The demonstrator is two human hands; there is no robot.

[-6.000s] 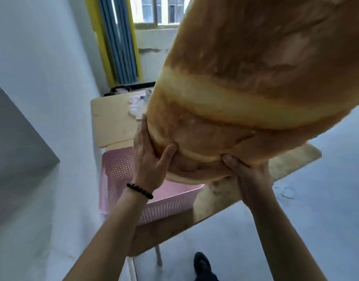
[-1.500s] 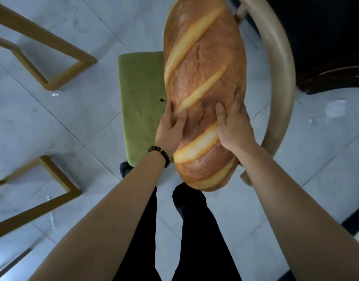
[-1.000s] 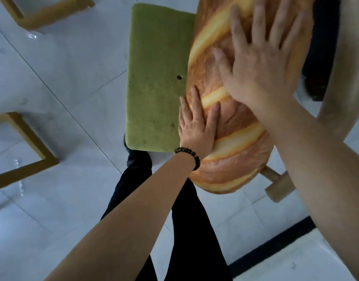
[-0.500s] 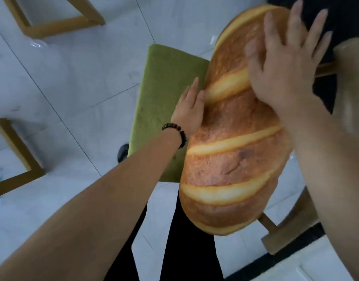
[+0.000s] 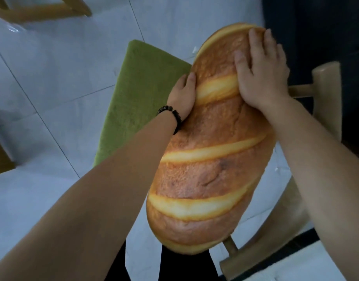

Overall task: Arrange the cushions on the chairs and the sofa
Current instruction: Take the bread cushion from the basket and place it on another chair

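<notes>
A long cushion printed like a loaf of bread [image 5: 207, 163] lies lengthwise on a wooden chair, leaning against its curved pale backrest [image 5: 326, 94]. The chair's green seat pad [image 5: 138, 94] shows to the cushion's left. My left hand [image 5: 183, 96], with a dark bead bracelet at the wrist, presses flat against the cushion's left side where it meets the seat pad. Flat on the cushion's upper end lies my right hand [image 5: 261, 74], fingers spread toward the top. Neither hand grips anything.
Pale tiled floor [image 5: 53, 82] surrounds the chair. Wooden frames of other furniture stand at the top left [image 5: 42, 9] and left edge [image 5: 0, 161]. A dark surface [image 5: 316, 27] lies behind the backrest. My dark trouser legs [image 5: 142, 264] are below the cushion.
The cushion has settled further against the backrest. My right hand slid up toward its top end, and my left hand stays pressed on its left side.
</notes>
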